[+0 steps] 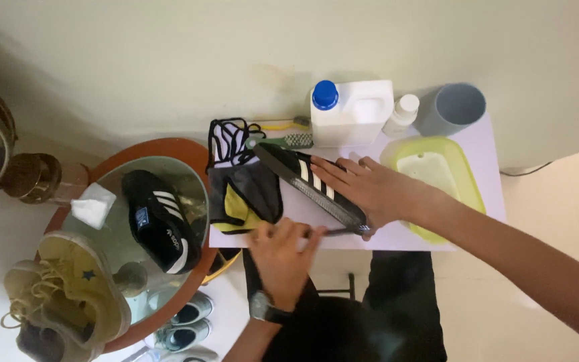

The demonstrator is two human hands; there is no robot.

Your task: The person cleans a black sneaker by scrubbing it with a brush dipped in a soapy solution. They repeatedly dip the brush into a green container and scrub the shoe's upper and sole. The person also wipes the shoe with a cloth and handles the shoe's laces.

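Home corner: shoes [160, 218], small table [490, 144], detergent jug [351, 112]

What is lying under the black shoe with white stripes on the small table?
Under the black striped shoe lies a black and yellow cloth on the white table. The right hand covers its heel.

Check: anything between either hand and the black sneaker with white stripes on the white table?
Nothing visible. The right hand already lies flat on the black sneaker with white stripes, holding it on the white table. The left hand is at the shoe's near edge with a thin dark tool, nothing between them.
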